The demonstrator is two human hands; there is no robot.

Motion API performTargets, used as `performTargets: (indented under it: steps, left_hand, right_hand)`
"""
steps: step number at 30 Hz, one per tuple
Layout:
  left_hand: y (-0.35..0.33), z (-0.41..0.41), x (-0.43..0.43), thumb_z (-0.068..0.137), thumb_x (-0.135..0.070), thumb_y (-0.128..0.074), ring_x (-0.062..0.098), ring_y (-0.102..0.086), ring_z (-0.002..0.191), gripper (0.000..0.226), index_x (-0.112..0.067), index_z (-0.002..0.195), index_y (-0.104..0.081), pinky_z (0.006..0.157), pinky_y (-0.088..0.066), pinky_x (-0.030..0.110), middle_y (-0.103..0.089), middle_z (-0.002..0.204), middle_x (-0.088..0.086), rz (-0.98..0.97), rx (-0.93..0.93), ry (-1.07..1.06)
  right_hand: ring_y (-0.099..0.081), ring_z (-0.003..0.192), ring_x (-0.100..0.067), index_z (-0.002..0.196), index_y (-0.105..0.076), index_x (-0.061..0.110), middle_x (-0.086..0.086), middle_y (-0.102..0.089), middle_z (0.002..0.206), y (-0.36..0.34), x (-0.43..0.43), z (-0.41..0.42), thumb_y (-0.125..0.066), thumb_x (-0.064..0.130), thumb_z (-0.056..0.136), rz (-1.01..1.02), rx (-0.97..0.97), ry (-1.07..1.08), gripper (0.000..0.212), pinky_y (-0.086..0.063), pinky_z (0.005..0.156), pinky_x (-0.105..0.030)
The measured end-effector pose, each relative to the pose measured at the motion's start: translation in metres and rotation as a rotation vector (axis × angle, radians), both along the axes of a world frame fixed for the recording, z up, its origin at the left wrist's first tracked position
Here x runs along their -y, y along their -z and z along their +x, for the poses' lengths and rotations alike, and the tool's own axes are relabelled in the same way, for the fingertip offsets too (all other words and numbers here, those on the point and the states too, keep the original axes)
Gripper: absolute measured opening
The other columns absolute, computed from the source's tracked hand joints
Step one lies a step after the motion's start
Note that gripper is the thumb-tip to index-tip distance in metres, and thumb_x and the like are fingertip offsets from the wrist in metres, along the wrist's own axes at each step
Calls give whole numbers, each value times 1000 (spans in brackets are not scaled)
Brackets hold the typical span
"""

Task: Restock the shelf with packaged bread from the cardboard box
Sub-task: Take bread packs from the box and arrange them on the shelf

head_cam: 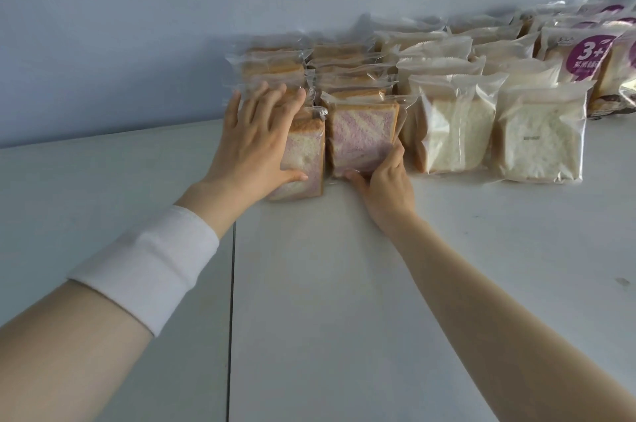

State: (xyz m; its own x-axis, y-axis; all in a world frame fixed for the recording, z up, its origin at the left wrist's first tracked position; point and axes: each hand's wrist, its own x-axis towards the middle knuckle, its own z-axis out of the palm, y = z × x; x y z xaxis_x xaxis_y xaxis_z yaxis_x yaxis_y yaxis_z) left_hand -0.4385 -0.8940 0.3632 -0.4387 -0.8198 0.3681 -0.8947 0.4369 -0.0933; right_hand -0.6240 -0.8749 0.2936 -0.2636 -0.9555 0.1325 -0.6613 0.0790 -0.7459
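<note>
Forearms come in from the near edge, the left one wearing a white cuff [148, 270], across a bare stretch of white shelf [344, 284] to the front of the stock. The left hand [256, 136] lies open, fingers straight and spread, flat against the face of the swirl packet [308, 153] that fronts the leftmost row. Just to its right, the right hand [385, 180] grips the lower corner of the neighbouring pink-swirl packet [361, 132], thumb under the bottom edge and fingers curled up its side. Both packets stand upright on the shelf, almost touching each other. This looks like squaring up the front of two rows rather than fetching new stock. Right of the right hand stand two rows of white bread packets [457, 136], also upright and several deep. Beyond the fingertips, more swirl packets [275, 67] line up behind the two being handled, back to the pale wall [137, 25]. Far off to the right sit purple-labelled bags [585, 56]. Judging by the full rows, restocking seems well advanced. The shelf left of the left hand carries nothing, so there may be room for more. The cardboard box is out of view, so what remains in it cannot be told.
</note>
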Motion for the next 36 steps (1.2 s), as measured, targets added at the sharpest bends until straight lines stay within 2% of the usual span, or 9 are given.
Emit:
performTargets:
  steps: [6,11,13,15,20,25,28,32,36]
  left_hand:
    - [-4,0,-2,51,-48,-84,34,-15,144,122,-16,148,-18,115,-4,51,-22,153,16,64,-3,-3]
    - [-18,0,-4,56,-64,-72,29,2,146,127,-14,149,-1,115,2,56,1,158,15,156,-5,1]
    - [-29,-9,-8,58,-62,-70,31,-4,146,121,-9,148,-10,113,0,58,-8,157,17,69,-16,45]
    - [-44,-30,-12,63,-59,-69,32,-9,146,112,-6,147,-17,114,-3,58,-15,155,18,-5,-26,111]
    - [-65,-126,5,78,-59,-55,29,-5,146,96,-13,148,-10,118,-4,46,-9,157,13,51,32,166]
    - [-55,-190,47,69,-67,-60,32,-10,144,112,-14,148,-1,116,-11,47,-10,156,17,197,199,35]
    - [-51,-198,60,64,-66,-66,31,-11,144,120,-13,148,2,117,-15,46,-9,156,17,270,254,-10]
    - [-52,-196,67,61,-54,-76,27,-32,136,111,-16,146,-15,109,-33,42,-30,148,10,229,195,18]
    - [-50,-193,66,61,-50,-78,26,-31,137,110,-18,146,-16,110,-31,41,-27,150,9,230,158,9]
  right_hand:
    - [-21,141,-26,148,2,5,-13,-20,150,-14,-8,-5,-71,28,79,15,0,-63,104,-23,111,-32]
    - [-36,131,-24,147,-15,10,-9,-32,143,-32,-35,-28,-67,29,82,-113,-140,-22,86,-34,101,-29]
    - [-43,125,-23,143,-28,12,-8,-36,138,-38,-46,-49,-68,28,81,-172,-179,7,75,-37,93,-27]
    - [-40,128,-25,141,-31,11,-10,-35,140,-42,-52,-75,-71,24,79,-200,-247,35,74,-35,99,-29]
    - [-27,132,-40,144,-26,9,-24,-26,145,-37,-38,-132,-81,23,67,-199,-453,69,96,-26,110,-46]
    - [-14,138,-46,144,-21,10,-36,-19,147,-10,-1,-156,-85,46,54,-309,-691,4,117,-15,110,-49]
    - [-14,136,-40,143,-27,7,-34,-26,146,-2,9,-157,-88,40,49,-408,-781,25,117,-19,110,-44]
    - [-19,135,-39,142,-23,10,-32,-31,144,4,26,-146,-90,26,49,-432,-766,65,116,-15,114,-40]
    - [-19,134,-39,140,-23,10,-33,-33,143,4,35,-138,-89,22,48,-447,-665,62,114,-14,111,-42]
